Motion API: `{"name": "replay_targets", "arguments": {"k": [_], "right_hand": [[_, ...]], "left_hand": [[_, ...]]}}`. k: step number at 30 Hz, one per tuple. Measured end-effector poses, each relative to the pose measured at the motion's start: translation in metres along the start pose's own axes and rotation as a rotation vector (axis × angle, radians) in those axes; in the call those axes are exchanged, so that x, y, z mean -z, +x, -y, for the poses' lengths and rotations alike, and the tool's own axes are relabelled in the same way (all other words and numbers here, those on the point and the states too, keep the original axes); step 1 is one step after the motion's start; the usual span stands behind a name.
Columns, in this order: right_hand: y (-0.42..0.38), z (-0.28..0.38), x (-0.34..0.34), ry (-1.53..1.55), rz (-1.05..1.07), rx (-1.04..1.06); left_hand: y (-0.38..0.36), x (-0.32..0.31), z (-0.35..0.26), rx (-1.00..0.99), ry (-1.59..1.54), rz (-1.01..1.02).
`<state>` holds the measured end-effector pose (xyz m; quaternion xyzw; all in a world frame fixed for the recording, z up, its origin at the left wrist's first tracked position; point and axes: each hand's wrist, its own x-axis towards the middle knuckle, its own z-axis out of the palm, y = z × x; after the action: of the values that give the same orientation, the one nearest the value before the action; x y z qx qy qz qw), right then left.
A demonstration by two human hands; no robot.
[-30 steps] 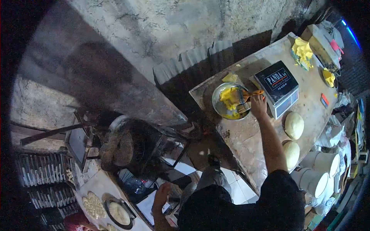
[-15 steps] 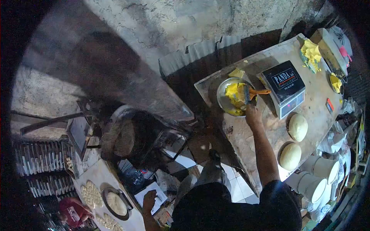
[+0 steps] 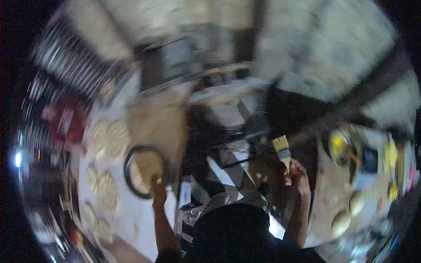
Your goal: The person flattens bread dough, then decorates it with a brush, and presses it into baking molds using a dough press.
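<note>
My right hand (image 3: 297, 176) holds a paintbrush (image 3: 284, 153) upright, its flat bristles yellow and its handle pale. It is in the gap between two tables. My left hand (image 3: 158, 187) is at the near right rim of a dark round pan (image 3: 128, 172) on the left table and appears to grip it, though motion blurs the fingers. Pale dough (image 3: 147, 168) lies inside the pan. On the right table a metal bowl (image 3: 333, 151) contains something yellow and an orange-brown handle.
Flat groups of small dough pieces (image 3: 108, 190) cover parts of the left table (image 3: 140, 225). Two dough balls (image 3: 341, 223) and a black-topped scale (image 3: 369, 161) are on the right table (image 3: 326, 215). A person in a red shirt (image 3: 68, 120) stands beyond the left table.
The view has swung left. My right hand has left the bowl with a brush in it; the orange-brown handle stays in the bowl. My left hand has reached the pan's rim.
</note>
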<state>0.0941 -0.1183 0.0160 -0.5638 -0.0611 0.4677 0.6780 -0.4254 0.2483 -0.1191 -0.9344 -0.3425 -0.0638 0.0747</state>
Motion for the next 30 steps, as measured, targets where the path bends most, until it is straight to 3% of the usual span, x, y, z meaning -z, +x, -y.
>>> {"name": "replay_targets", "arguments": {"k": [1,2,4,5,8,10,14,15,17,19,20,22,25,28,30], "right_hand": [[0.019,-0.022,-0.044,-0.001,0.063,-0.028],[0.036,-0.042,-0.089,-0.007,0.116,-0.065],[0.063,-0.066,-0.203,-0.81,0.266,0.245],[0.068,-0.078,-0.256,-1.187,0.339,0.448],[0.059,-0.102,-0.392,-1.278,0.548,0.788],[0.048,-0.127,-0.46,-1.55,0.588,0.728],[0.096,-0.241,-0.474,-1.992,0.674,0.784],[0.102,-0.24,-0.482,-1.837,0.678,0.819],[0.092,-0.192,-0.545,-1.987,0.75,0.565],[0.058,-0.16,-0.606,-1.929,0.596,0.448],[0.072,-0.186,-0.608,-1.934,0.661,0.569],[0.103,-0.237,-0.582,-1.937,0.769,0.788],[0.095,-0.204,-0.634,-2.101,0.848,0.4],[0.07,-0.216,-0.669,-2.01,0.688,0.558],[0.105,-0.263,-0.635,-1.917,0.764,0.751]], "left_hand": [[-0.004,-0.006,0.008,-0.054,0.078,0.072],[0.026,0.038,-0.014,0.344,-0.359,0.243],[0.033,0.039,-0.013,0.459,-0.321,0.313],[0.053,0.097,-0.022,0.503,-0.42,0.449],[0.031,0.09,-0.02,0.55,-0.367,0.337],[0.012,0.066,-0.009,0.538,-0.22,0.329],[0.007,0.064,0.029,0.638,-0.397,0.345],[-0.001,0.057,0.041,0.579,-0.537,0.296],[-0.017,0.048,0.065,0.515,-0.769,0.214],[-0.02,0.082,0.082,0.561,-0.923,0.18],[-0.016,0.097,0.088,0.61,-0.981,0.177],[-0.011,0.088,0.074,0.484,-0.76,0.248],[-0.018,0.081,0.069,0.417,-0.641,0.172],[-0.024,0.074,0.062,0.415,-0.672,0.157],[-0.031,0.074,0.05,0.367,-0.706,0.18]]}}
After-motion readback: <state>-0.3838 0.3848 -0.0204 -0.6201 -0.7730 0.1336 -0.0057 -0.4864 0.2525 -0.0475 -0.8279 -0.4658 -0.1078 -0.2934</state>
